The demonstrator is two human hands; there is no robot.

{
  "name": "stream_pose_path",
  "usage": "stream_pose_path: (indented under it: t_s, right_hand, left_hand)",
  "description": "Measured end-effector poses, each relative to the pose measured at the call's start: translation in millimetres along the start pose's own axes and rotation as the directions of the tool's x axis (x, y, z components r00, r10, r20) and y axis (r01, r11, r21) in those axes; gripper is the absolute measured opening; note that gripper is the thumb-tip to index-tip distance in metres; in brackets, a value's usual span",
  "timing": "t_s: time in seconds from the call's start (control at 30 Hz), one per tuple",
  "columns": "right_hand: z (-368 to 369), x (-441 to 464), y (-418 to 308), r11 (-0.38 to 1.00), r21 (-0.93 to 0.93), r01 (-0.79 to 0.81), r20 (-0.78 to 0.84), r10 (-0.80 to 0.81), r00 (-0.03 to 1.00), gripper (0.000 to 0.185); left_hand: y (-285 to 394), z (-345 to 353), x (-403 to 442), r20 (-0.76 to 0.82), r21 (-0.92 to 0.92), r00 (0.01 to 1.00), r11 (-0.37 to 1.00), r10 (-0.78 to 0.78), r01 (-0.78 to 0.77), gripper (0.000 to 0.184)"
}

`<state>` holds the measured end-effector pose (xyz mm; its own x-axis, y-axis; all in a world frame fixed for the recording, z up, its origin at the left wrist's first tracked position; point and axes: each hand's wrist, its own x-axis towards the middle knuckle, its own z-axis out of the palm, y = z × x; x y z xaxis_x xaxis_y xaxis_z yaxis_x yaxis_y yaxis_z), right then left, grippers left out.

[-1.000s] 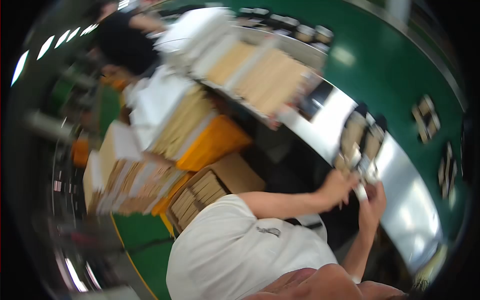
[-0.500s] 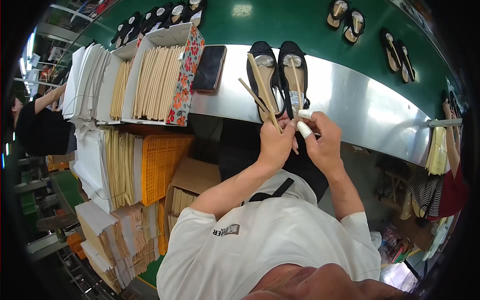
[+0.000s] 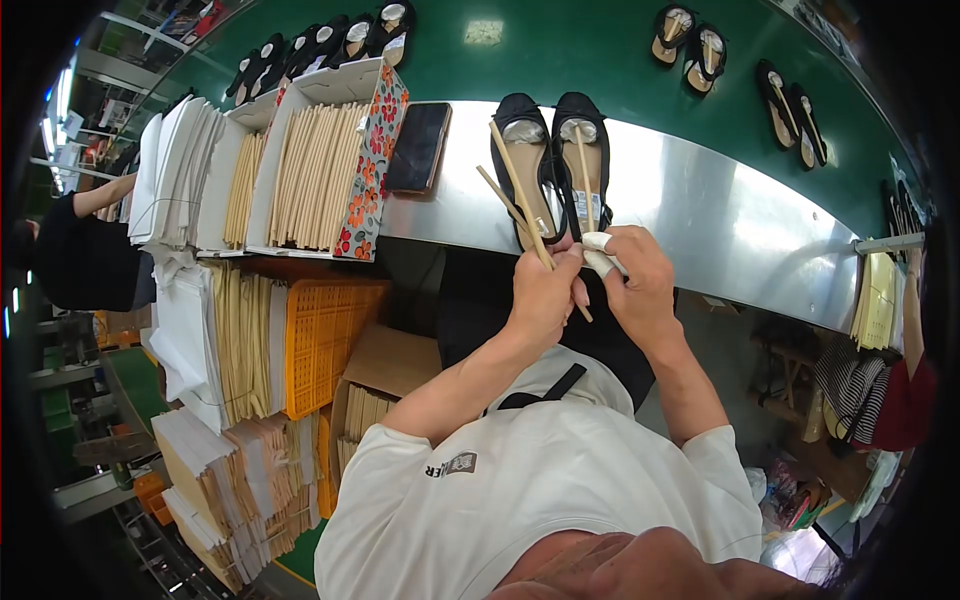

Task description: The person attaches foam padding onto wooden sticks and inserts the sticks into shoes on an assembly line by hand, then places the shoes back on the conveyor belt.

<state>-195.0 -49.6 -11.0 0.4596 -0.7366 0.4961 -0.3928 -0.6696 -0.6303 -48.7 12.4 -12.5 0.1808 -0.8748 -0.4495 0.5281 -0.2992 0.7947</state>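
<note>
My left hand (image 3: 543, 295) is closed round thin wooden sticks (image 3: 520, 184), which point up and to the left over the shoes. White tape wraps fingertips of my right hand (image 3: 640, 277), whose thumb and forefinger come together beside my left fingers; what they pinch is too small to tell. Just beyond both hands, a pair of black slingback flats lies on the metal ledge: a left shoe (image 3: 522, 130) and a right shoe (image 3: 583, 128). Each has crumpled white stuffing in its toe. One stick lies along the right shoe, its lower end at my fingers.
Boxes of sticks (image 3: 315, 175) stand left of a dark phone (image 3: 418, 148). More black shoes (image 3: 706, 60) lie on the green belt (image 3: 600, 40). An orange crate (image 3: 325, 340) and card stacks (image 3: 225, 480) are at lower left. Co-workers (image 3: 85, 250) are at both sides.
The view, blurred and tilted a second ago, is now steady. Since half a second ago, my right fingers have drawn closer together beside my left hand, and the shoes appear slightly lower.
</note>
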Motion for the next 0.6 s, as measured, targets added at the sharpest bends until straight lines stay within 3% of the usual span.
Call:
stream_pose_path:
  t_s: [0.03, 0.07, 0.13, 0.37, 0.47, 0.53, 0.6]
  right_hand:
    - [0, -1, -1, 0.995, 0.067, -0.075, 0.029, 0.073, 0.997, 0.027]
    - [-3, -3, -2, 0.995, 0.066, -0.075, 0.023, 0.073, 0.997, 0.027]
    - [-8, -2, -7, 0.935, 0.215, -0.281, 0.153, 0.252, 0.956, 0.028]
    - [-7, -9, -6, 0.907, 0.279, -0.315, 0.126, 0.291, 0.949, 0.034]
    - [-7, -7, -3, 0.934, 0.173, -0.311, 0.027, 0.311, 0.950, 0.036]
    - [-4, -6, -3, 0.793, 0.315, -0.522, 0.139, 0.506, 0.851, 0.033]
    - [1, -11, 6, 0.772, 0.357, -0.527, 0.170, 0.500, 0.849, 0.035]
  left_hand:
    - [1, 0, -2, 0.000, -0.012, 0.997, 0.997, -0.073, 0.073, 0.023]
    - [-2, 2, -4, 0.004, -0.008, 0.997, 0.997, -0.071, 0.071, 0.023]
    - [-6, 8, -7, -0.020, -0.025, 0.999, 0.999, -0.033, 0.032, 0.032]
    - [-10, 11, -4, 0.090, -0.040, 0.996, 0.999, 0.013, -0.009, 0.032]
    - [-10, 14, -7, 0.014, -0.111, 1.000, 0.994, -0.005, 0.006, 0.033]
    - [-15, 12, -5, 0.004, -0.133, 1.000, 0.991, -0.004, 0.005, 0.035]
    - [-17, 10, -4, -0.008, -0.153, 1.000, 0.988, -0.008, 0.007, 0.036]
